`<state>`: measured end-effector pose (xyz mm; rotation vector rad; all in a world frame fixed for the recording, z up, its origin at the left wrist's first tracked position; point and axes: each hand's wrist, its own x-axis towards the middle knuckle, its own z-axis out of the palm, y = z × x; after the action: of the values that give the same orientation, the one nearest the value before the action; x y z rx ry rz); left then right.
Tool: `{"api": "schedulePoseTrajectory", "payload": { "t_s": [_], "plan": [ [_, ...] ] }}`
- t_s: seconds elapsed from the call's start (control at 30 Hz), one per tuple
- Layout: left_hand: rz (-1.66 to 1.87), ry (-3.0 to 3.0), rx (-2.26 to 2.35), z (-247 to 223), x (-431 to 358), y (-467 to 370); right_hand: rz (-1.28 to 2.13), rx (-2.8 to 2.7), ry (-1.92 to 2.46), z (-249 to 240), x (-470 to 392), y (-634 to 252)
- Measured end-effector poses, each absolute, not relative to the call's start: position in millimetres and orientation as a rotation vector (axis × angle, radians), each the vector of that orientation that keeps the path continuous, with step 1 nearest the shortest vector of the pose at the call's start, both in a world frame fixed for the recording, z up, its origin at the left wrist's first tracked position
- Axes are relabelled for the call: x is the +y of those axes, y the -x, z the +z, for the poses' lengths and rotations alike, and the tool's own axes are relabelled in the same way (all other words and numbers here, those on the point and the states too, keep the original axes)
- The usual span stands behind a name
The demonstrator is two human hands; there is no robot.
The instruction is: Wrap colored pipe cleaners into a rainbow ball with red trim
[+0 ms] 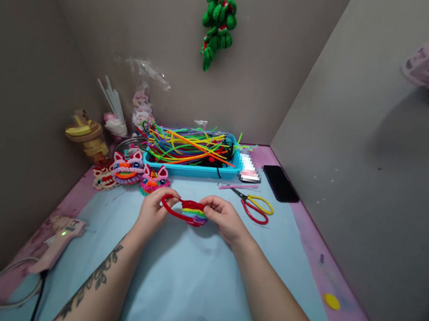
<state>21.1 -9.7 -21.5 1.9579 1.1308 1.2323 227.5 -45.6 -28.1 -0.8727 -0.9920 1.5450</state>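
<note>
Between my two hands is a small rainbow-striped pipe cleaner piece [194, 214], with bands of red, yellow, green, blue and purple. A red pipe cleaner [173, 212] loops out from its left side. My left hand [156, 207] is closed, thumb and fingers pinching the red pipe cleaner near the loop. My right hand [224, 216] is closed on the right edge of the striped piece. Both hands hold it just above the blue cloth [193, 278]. My fingers partly cover its edges.
A blue tray [196, 170] of colourful pipe cleaners stands behind. Scissors [252, 206] and a phone [280, 183] lie to the right. Animal-head crafts [128, 168] sit at the left, a pink glue gun [58, 244] with a cord nearer me. Green crafts [218, 20] hang on the wall.
</note>
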Motion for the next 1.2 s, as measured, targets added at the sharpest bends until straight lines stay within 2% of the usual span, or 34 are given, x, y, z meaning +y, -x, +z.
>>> {"api": "schedulePoseTrajectory", "payload": {
  "t_s": [0.3,0.57,0.67,0.83,1.0,1.2],
  "plan": [
    [1.324,-1.818,1.163,-20.2,-12.4,-21.0,1.559,-1.035,0.909,-29.5,-45.8,-226.7],
    [0.915,-1.472,0.761,-34.1,-12.6,-37.7,1.592,-0.767,0.724,-28.9,-45.8,-226.2],
    [0.943,-1.341,0.773,-41.3,-19.1,-48.5,1.536,-0.649,0.68,-29.6,-45.1,-219.5],
    [1.193,-1.542,0.911,-39.2,-30.8,-59.5,1.538,-0.555,0.677,-31.6,-49.4,-203.3],
    [1.174,-1.892,0.997,-33.7,-31.2,-53.0,1.553,-0.66,0.718,-28.1,-54.8,-200.2],
    [1.049,-2.023,0.991,-28.7,-28.0,-47.8,1.517,-0.846,0.757,-27.6,-50.7,-213.3]
  ]
}}
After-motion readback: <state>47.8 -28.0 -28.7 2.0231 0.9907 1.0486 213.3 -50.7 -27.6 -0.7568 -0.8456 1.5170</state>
